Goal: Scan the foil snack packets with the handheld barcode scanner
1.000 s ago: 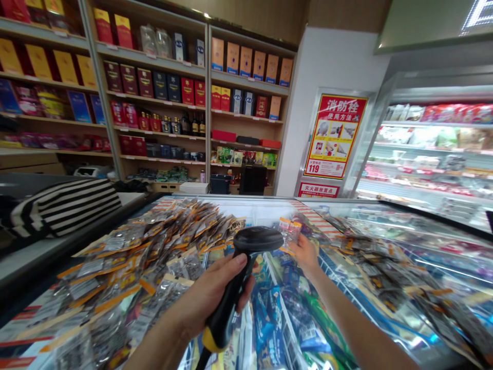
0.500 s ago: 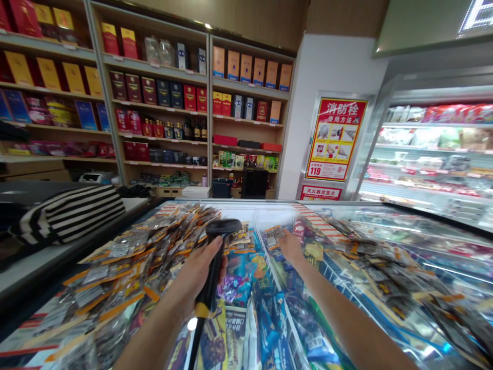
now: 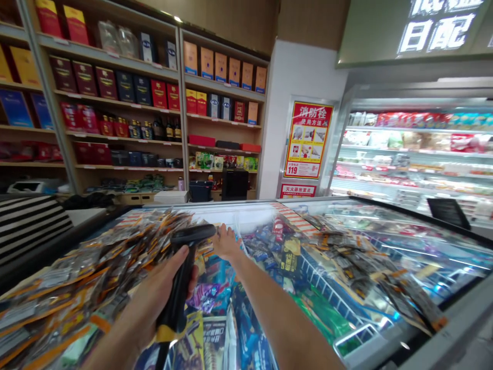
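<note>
My left hand (image 3: 169,282) is wrapped round the black handle of a barcode scanner (image 3: 179,280) with a yellow band, held upright with its head on top. Just right of the scanner head, my right hand (image 3: 228,242) reaches over the freezer with its fingers spread. No packet shows in it, though its far side is hidden. Small clear snack packets with orange edges (image 3: 206,249) lie below and behind the scanner. A large heap of like packets (image 3: 103,272) covers the left side. Under my hands are blue and purple ice-cream bags (image 3: 208,295).
The chest freezer has a white wire basket divider (image 3: 327,280) and a glass lid on the right, with more packets (image 3: 354,262) on it. A striped cloth (image 3: 31,226) lies at left. Shelves of boxes (image 3: 221,67), a red fire-hydrant sign (image 3: 307,139) and a lit cooler (image 3: 416,149) stand behind.
My right hand has moved left, from an orange-edged packet in the basket to beside the scanner; that packet no longer shows there. The view has turned right. My left hand keeps the scanner.
</note>
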Demonstrator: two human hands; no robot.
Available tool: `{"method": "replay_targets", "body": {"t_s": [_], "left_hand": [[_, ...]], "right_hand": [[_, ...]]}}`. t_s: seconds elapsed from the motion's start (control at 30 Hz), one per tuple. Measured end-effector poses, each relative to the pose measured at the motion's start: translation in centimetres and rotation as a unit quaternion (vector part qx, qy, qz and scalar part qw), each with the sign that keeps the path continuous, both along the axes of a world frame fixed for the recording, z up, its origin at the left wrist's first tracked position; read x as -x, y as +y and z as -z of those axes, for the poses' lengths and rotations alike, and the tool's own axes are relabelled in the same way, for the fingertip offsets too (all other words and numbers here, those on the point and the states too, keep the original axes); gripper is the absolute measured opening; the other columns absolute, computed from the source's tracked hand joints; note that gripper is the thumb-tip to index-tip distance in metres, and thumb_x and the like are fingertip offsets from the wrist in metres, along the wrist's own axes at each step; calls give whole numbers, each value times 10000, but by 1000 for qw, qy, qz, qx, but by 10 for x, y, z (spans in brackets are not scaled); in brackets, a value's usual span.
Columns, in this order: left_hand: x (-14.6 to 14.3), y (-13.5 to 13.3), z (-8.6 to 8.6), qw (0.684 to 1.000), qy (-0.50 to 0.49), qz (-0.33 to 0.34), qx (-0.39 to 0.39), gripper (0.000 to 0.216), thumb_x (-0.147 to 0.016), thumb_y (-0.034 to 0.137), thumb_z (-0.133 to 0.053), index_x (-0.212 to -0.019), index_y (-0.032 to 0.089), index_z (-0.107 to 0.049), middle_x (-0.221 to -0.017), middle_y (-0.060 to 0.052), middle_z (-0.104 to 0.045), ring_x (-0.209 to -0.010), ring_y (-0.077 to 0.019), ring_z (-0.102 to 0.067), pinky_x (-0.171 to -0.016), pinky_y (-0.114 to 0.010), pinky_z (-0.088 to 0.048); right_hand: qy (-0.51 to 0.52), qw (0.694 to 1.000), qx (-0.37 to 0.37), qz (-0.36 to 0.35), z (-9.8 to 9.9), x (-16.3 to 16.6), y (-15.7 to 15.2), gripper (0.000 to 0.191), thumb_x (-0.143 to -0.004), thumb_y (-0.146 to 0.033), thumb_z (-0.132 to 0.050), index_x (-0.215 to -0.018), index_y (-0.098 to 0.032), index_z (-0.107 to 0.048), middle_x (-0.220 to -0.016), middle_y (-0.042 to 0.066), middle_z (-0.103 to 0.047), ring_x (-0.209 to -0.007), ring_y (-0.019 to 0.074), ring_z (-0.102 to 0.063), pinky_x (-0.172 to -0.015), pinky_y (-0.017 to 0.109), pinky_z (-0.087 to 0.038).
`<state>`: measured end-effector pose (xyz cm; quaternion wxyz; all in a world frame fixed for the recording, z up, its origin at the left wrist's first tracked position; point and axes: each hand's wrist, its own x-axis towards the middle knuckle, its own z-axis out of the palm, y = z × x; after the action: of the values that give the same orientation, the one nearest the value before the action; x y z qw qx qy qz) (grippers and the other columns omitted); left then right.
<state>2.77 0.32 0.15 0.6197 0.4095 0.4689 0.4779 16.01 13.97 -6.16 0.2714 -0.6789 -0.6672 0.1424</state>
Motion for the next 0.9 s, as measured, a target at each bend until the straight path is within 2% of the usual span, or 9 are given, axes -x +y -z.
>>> {"method": "replay_targets", "body": {"t_s": [0.07, 0.13, 0.3, 0.37, 0.47, 0.63, 0.7, 0.8, 0.9], "left_hand": [[-3, -1, 1, 1000, 10, 18, 5, 353, -639, 492, -536, -646, 139, -553, -463, 5, -537, -397, -80, -459, -367, -164, -381], [-8, -4, 4, 999, 24, 37, 4, 370, -646, 505, -519, -625, 136, -551, -437, 3, -523, -386, -83, -452, -355, -164, -369], [-22, -13, 9, 997, 23, 64, -18, 380, -660, 506, -500, -559, 141, -526, -459, -2, -530, -397, -78, -442, -378, -171, -369], [-26, -16, 9, 996, 32, 83, -7, 387, -663, 508, -495, -547, 140, -526, -447, -5, -525, -410, -83, -447, -391, -171, -372], [-29, -17, 9, 996, 38, 86, -3, 376, -658, 503, -505, -556, 141, -531, -452, -7, -531, -417, -83, -448, -396, -173, -372], [-30, -17, 12, 997, 27, 73, -13, 347, -654, 487, -518, -568, 151, -511, -467, 7, -530, -408, -78, -454, -389, -172, -367], [-30, -17, 12, 997, 24, 74, -1, 344, -648, 484, -522, -557, 153, -499, -464, 16, -523, -383, -71, -443, -374, -172, -359], [-31, -17, 10, 998, 17, 67, 7, 325, -646, 471, -529, -573, 156, -500, -472, 17, -528, -372, -70, -440, -365, -172, -353], [-30, -17, 9, 996, 17, 82, -10, 330, -657, 467, -522, -571, 149, -507, -477, 11, -531, -380, -67, -438, -377, -169, -351]], "right_hand": [[-37, 999, -22, 32, -1, -29, -10, 681, -766, -577, -143, -1301, -157, -172, -1337, 168, -223, -1215, 306, -193, -911, 561, -160], [-100, 991, -46, 82, 0, -71, -26, 660, -769, -565, -163, -1285, -160, -231, -1345, 154, -214, -1223, 306, -167, -920, 549, -142], [-258, 931, -42, 254, 13, -190, -67, 593, -767, -478, -290, -1230, -111, -344, -1312, 180, -273, -1204, 324, -188, -907, 554, -113], [-288, 918, -14, 272, 21, -216, -77, 591, -770, -480, -274, -1194, -85, -397, -1275, 197, -331, -1188, 326, -223, -901, 560, -104], [-295, 923, 2, 248, 29, -217, -86, 603, -775, -501, -237, -1151, -79, -448, -1235, 200, -389, -1163, 320, -276, -901, 554, -108], [-236, 963, -31, 128, 22, -179, -86, 462, -794, -446, -260, -1110, -187, -477, -1161, 103, -495, -1090, 233, -404, -908, 458, -217], [-221, 963, -51, 147, 15, -174, -84, 403, -793, -405, -298, -1077, -196, -494, -1105, 89, -534, -1038, 210, -454, -885, 404, -271], [-216, 951, -27, 218, 9, -180, -77, 418, -746, -444, -379, -1003, -154, -538, -1021, 131, -566, -991, 259, -485, -796, 401, -349], [-188, 962, 25, 196, 12, -187, -69, 396, -682, -489, -455, -851, -164, -605, -903, 118, -609, -903, 261, -534, -723, 372, -391]]}}
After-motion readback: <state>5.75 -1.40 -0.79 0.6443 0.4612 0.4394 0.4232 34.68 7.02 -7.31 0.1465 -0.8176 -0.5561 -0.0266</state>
